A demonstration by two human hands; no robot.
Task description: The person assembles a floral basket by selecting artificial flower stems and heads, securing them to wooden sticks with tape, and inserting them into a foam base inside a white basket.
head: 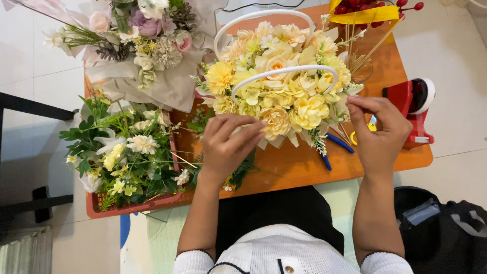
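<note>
My left hand [227, 144] grips the near edge of the yellow flower basket [279, 86] at frame centre on the orange tabletop [304, 165]. My right hand [378, 129] pinches its right edge closed. I judge steady bracing and gentle tucking best.

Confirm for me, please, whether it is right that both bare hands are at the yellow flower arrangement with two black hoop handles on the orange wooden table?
Not quite: the head view shows the two hoop handles are white, not black. The rest holds: the left hand and the right hand are at the yellow flower arrangement on the orange wooden table.
</note>
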